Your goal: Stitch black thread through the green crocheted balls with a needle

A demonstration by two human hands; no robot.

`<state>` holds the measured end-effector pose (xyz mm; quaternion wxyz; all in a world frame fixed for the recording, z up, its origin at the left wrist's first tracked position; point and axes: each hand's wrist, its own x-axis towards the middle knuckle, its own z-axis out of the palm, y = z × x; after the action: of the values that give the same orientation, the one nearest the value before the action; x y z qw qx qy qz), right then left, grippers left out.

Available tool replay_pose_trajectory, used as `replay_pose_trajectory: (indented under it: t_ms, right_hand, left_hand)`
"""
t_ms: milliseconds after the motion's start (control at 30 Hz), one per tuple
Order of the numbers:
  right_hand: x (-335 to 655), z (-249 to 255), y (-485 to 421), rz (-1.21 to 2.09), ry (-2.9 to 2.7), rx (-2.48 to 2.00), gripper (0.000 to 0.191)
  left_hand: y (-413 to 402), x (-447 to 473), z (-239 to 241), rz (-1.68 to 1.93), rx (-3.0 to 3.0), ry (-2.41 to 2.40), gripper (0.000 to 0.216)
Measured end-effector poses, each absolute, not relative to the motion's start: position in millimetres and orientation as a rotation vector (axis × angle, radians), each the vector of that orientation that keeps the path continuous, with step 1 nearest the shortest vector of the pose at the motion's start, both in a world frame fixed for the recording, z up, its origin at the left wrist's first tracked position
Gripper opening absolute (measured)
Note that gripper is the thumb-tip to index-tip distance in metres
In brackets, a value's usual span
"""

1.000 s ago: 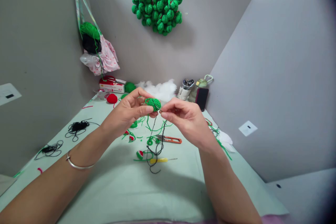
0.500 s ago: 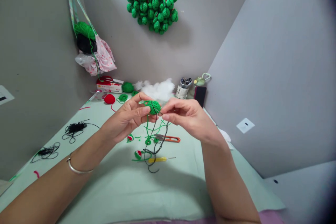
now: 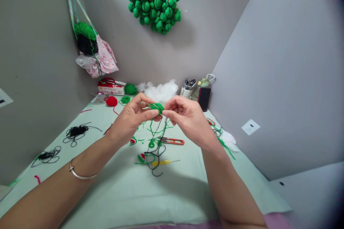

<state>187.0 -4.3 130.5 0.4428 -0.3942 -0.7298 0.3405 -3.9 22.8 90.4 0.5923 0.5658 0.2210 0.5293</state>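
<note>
My left hand [image 3: 134,114] pinches a small green crocheted piece [image 3: 157,108] between thumb and fingers, above the middle of the table. Against the right edge of the piece, my right hand [image 3: 181,114] has thumb and forefinger closed on a thin needle, now mostly hidden by the fingertips. Black yarn [image 3: 158,154] hangs from the piece and from the right fingertips down to the table. Below lie orange thread snips [image 3: 173,141], a yellow-handled crochet hook [image 3: 161,163] and a small red-and-green crocheted piece [image 3: 141,157].
White stuffing [image 3: 159,91], a red yarn ball [image 3: 111,101], a box [image 3: 111,88] with scissors, a pen cup [image 3: 187,89] and a phone [image 3: 204,99] stand at the back. Black yarn tangles [image 3: 76,132] lie left. Green crocheted balls [image 3: 157,5] and a bag [image 3: 106,55] hang on the walls.
My right hand has moved slightly left, up to the crocheted piece, and its fingers now cover the needle. The green piece has turned a little in my left hand.
</note>
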Motion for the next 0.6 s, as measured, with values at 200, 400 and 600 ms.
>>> replay_pose_trajectory:
  t_ms: [200, 400, 600]
  right_hand:
    - [180.6, 122.8, -5.7, 0.491, -2.000, -1.123, 0.007]
    - [178.2, 121.8, -6.5, 0.102, -2.060, -1.131, 0.015]
    - [172.9, 119.3, -2.1, 0.411, -1.803, -0.803, 0.008]
  left_hand:
    - [29.7, 0.7, 80.6, 1.272, 1.497, 0.649, 0.027]
    - [34.1, -0.9, 79.6, 1.219, 1.590, 0.661, 0.020]
    - [29.8, -11.5, 92.5, 1.176, 1.614, 0.600, 0.022]
